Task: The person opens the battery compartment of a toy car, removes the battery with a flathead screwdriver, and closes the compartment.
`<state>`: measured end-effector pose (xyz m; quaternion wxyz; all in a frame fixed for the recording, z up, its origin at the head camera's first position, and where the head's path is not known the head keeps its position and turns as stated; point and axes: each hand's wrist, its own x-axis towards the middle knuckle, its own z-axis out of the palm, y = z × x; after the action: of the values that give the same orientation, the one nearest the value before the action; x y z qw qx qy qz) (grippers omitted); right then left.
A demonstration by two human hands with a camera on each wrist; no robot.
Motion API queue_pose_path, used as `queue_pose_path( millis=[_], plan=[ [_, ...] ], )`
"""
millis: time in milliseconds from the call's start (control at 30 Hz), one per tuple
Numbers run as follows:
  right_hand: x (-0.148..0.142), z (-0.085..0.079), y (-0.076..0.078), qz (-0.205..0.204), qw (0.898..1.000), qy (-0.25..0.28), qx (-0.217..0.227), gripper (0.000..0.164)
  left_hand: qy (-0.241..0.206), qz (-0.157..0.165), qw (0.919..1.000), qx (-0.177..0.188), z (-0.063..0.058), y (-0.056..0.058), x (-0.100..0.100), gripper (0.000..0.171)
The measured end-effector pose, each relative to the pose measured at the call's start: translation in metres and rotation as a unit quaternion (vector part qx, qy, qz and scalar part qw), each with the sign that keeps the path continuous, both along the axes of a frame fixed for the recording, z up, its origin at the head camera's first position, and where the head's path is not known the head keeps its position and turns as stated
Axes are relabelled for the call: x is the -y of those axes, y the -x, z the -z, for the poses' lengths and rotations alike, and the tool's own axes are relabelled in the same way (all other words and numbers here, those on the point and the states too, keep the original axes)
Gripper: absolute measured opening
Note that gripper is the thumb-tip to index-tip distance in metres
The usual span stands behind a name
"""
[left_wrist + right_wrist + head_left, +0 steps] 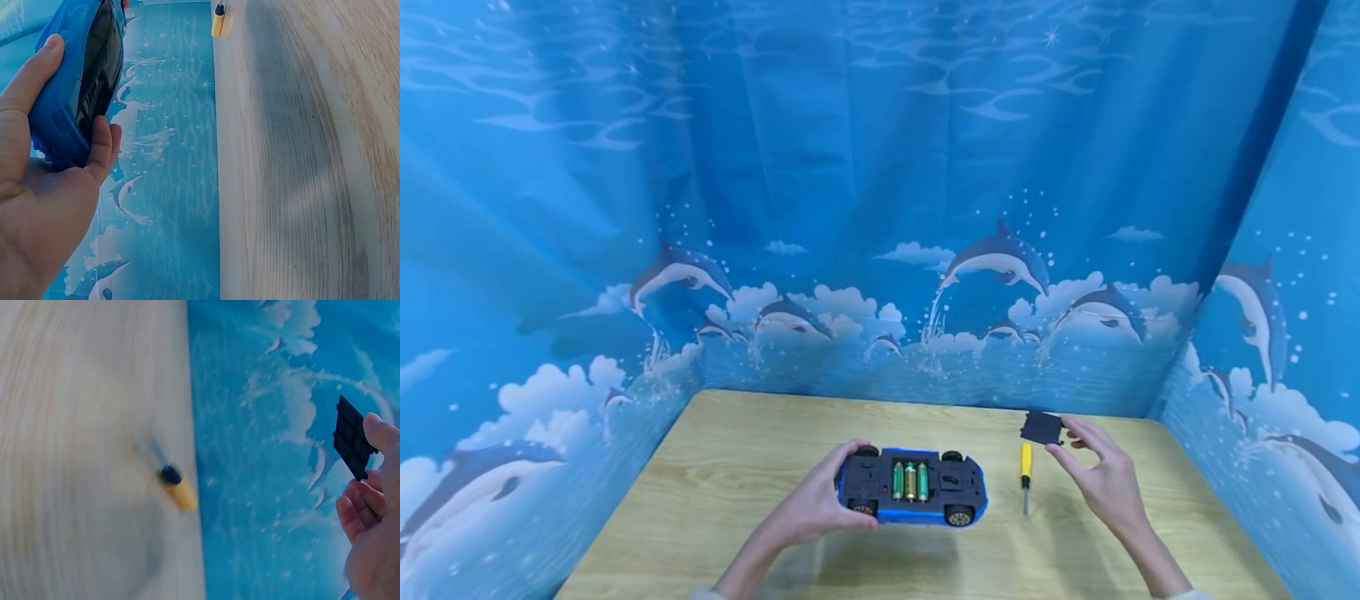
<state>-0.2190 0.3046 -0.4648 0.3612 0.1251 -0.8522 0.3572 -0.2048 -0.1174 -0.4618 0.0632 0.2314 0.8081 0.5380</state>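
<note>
At the left, the left hand (pixel 816 502) grips one end of a blue toy car (pixel 942 479), thumb on the side at 6 o'clock and fingers round the one at 12, holding it above the wooden tabletop (pixel 737 467). The car's underside is turned to the wearer, so its roof faces away; its long axis runs from 9 to 3 o'clock, the tapered end at 3, though I cannot tell whether that is the nose. Midway along sits the open battery bay (pixel 931 481) with three green-and-gold batteries (pixel 911 482) side by side, each lying from 12 to 6 o'clock across the car; their polarity marks are too small to read. For good work here, I would keep the bay tipped upward so nothing rolls out, and keep fingers off the wheels, which could turn in the grasp. At 3 o'clock from the car, a yellow-handled screwdriver (pixel 1026 463) lies on the wood, its shaft pointing to 6. Just beyond its handle, the right hand (pixel 1105 479) pinches a black battery cover (pixel 1041 427) by one edge, between thumb and fingers, the rest of the piece reaching out towards 9 o'clock. That edge hold seems right: it spares the thin tabs, which should be matched to the bay's slots before any pressing.
</note>
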Motion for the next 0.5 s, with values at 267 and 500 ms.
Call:
queue_pose_path(
  millis=[267, 500],
  plan=[
    [-0.026, 0.021, 0.007, 0.045, 0.998, 0.01, 0.031, 0.048, -0.002, 0.003, 1.0, 0.006, -0.001, -0.001, 0.0, 0.103],
    [-0.044, 0.044, 0.017, 0.064, 0.997, 0.006, 0.034, 0.048, -0.015, 0.006, 0.9998, 0.009, 0.001, 0.0, 0.0, 0.099]
  ],
)
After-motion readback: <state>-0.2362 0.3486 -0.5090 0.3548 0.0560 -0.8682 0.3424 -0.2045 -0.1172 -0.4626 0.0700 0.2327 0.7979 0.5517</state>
